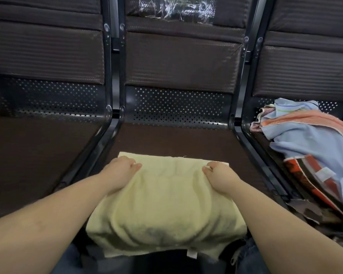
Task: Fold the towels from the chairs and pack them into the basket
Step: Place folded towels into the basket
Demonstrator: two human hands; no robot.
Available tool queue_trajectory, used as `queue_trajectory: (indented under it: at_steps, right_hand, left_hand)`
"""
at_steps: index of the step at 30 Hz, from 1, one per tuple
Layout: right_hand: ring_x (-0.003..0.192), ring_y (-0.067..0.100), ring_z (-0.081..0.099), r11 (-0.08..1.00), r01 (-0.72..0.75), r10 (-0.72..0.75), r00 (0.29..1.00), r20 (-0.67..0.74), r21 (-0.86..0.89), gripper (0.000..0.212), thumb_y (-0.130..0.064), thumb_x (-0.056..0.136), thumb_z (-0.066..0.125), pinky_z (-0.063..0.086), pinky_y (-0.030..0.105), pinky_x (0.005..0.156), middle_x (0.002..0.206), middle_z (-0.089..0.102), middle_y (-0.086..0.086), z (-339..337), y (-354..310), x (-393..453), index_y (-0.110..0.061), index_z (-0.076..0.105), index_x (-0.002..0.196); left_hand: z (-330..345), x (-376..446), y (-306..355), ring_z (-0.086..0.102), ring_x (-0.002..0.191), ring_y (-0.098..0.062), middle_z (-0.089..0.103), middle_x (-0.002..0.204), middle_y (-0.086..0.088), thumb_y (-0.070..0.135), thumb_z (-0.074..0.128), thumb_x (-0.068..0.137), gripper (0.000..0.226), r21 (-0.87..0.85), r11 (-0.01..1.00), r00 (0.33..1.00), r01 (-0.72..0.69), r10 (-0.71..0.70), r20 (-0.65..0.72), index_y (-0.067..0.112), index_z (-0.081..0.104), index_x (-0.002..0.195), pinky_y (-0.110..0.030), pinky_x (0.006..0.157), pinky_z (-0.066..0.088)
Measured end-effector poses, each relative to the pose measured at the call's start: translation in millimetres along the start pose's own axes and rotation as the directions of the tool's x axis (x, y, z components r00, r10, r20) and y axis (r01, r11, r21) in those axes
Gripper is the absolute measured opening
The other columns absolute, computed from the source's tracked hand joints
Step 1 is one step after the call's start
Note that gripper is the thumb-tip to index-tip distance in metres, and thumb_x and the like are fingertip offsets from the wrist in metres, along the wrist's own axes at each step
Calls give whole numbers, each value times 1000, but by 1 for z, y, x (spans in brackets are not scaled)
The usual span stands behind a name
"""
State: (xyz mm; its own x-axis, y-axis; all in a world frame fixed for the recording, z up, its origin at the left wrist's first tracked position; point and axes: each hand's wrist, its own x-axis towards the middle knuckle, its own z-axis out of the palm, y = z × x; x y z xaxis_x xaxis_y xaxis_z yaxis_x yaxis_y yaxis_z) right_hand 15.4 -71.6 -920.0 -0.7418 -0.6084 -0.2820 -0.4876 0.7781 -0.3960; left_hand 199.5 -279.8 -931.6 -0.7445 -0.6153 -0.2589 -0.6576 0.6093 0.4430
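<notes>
No basket in view; pale yellow towel [162, 202], fluffy terry, spread over the brown middle seat [176, 139], far edge just beyond the fingertips, near edge drooping off the seat front with a small white tag. Left hand [120, 172] and right hand [218, 174] curled, pinching the cloth near its far corners, thumbs turned inward; bare seat padding ahead of the fingers. Well right of the right fingers, heaped towels [309, 139], blue, orange and patterned, on the next seat [265, 141]; black metal rails [111, 123] between seats.
</notes>
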Motion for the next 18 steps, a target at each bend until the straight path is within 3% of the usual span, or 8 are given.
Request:
queue_trajectory:
  at_steps: [2,4,9,14,18]
  right_hand:
    - [107,31,55,1000,-1,1,999,-33,9,32,-30,102,35,41,32,79,114,62,13,1,-2,3,-8,58,106]
    - [102,31,57,998,16,-14,999,-52,54,32,-31,101,36,41,32,76,108,64,12,1,-6,3,-7,58,99]
    - [108,25,56,977,55,-65,997,44,206,38,-33,101,40,41,29,83,115,63,9,-8,-8,-7,-7,60,120]
    - [114,23,54,959,-11,-17,995,96,282,41,-37,100,41,41,32,95,125,60,6,-24,7,-24,-11,57,127]
    - [114,19,57,968,-60,-13,958,286,245,38,-35,100,42,44,32,98,125,62,1,-34,16,-51,-15,60,128]
  left_hand:
    - [-1,1,6,51,89,-25,51,79,2,39,37,101,39,25,1000,1000,-18,18,0,16,50,71,-33,74,40]
    - [-2,-2,10,56,91,-20,59,89,3,38,35,101,38,27,999,999,-34,33,17,12,58,86,-33,74,42]
    - [-10,-13,2,57,81,-16,61,85,-1,38,34,102,38,-4,1000,1000,-24,24,-12,14,57,84,-33,69,42]
    - [-32,-35,-15,59,82,-20,64,87,-10,36,38,101,41,-207,978,995,-6,-16,-103,6,61,86,-28,64,38]
    - [-46,-66,-21,60,81,-21,66,87,-12,40,41,100,44,-382,923,995,49,-78,-60,5,62,84,-31,68,40]
